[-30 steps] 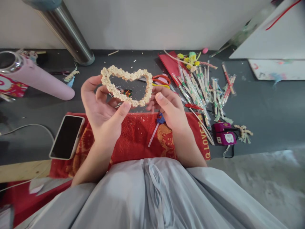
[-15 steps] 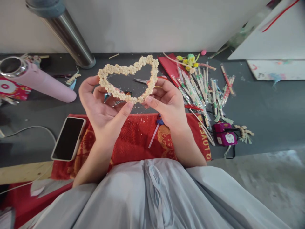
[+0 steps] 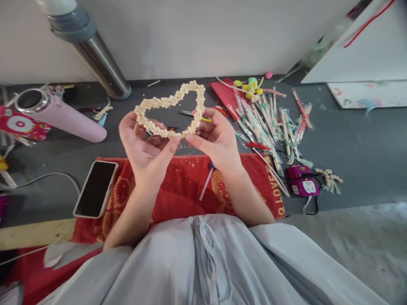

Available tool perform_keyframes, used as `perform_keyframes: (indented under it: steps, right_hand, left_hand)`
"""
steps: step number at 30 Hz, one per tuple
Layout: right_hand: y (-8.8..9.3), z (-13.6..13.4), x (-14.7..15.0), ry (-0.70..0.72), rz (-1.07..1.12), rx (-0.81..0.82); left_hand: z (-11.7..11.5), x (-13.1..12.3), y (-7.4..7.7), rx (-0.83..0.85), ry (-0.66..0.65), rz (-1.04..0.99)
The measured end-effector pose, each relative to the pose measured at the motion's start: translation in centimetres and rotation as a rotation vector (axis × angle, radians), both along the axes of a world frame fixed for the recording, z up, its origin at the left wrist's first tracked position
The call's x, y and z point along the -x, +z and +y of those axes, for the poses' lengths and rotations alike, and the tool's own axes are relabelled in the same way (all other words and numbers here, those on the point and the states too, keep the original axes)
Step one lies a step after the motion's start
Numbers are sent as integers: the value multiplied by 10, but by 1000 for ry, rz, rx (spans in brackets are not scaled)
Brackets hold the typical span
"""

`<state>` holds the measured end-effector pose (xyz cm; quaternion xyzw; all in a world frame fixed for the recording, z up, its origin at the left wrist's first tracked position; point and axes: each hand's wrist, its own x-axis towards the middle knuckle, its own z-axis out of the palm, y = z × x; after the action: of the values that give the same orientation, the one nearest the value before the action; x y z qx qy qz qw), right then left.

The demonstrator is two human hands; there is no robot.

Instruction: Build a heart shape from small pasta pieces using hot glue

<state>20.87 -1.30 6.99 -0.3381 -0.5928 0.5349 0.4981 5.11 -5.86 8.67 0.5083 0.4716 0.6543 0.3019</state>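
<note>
A cream heart-shaped ring of small flower-like beads (image 3: 161, 103) is held up above the grey table. My left hand (image 3: 146, 156) grips its lower left part between thumb and fingers. On the right side, my right hand (image 3: 216, 140) pinches it with the thumb near the bottom point. Behind the ring lie scissors (image 3: 187, 112) with orange and yellow handles, partly hidden by the ring and my right hand. A red towel (image 3: 181, 186) with gold patterns lies below my hands, and a blue-topped stick (image 3: 206, 184) rests on it.
A phone (image 3: 96, 189) lies on the towel's left end. Behind it are a pink bottle (image 3: 73, 120) and a steel flask (image 3: 103, 63). Wrapped sticks (image 3: 259, 120), a red packet (image 3: 224, 91) and a purple box (image 3: 300, 181) are to the right.
The ring's upper right lobe has shifted slightly left and down, and the ring looks slightly narrower. My hands are a little closer together. The whole view has shifted slightly.
</note>
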Motion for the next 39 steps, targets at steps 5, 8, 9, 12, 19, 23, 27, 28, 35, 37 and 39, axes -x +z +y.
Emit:
perform_keyframes:
  steps: [5, 8, 9, 12, 19, 23, 27, 28, 35, 37, 39]
  right_hand:
    - [-2, 2, 4, -5, 69, 23]
    - [-5, 4, 6, -6, 92, 31]
    - [-6, 4, 7, -5, 91, 36]
    - [-7, 6, 8, -7, 100, 66]
    - [0, 5, 7, -7, 126, 121]
    - [4, 3, 6, 6, 112, 153]
    - [7, 2, 6, 19, 151, 168]
    - [8, 1, 5, 21, 161, 166]
    - [13, -2, 3, 2, 101, 96]
    - [14, -3, 3, -6, 92, 81]
    - [15, -4, 4, -16, 107, 74]
  left_hand:
    - [4, 0, -4, 0, -24, -65]
    - [7, -1, -6, 15, -31, -134]
    - [8, -2, -7, 19, -33, -151]
    - [11, -2, -12, 27, -33, -170]
    - [16, -1, -19, -19, -35, -158]
    - [17, 0, -20, -85, -6, -123]
    - [15, -2, -20, -100, -6, -139]
    - [15, -2, -19, -98, -8, -152]
    - [10, -5, -19, -104, -11, -196]
    - [10, -5, -21, -108, -6, -184]
    - [10, -4, -22, -105, 0, -166]
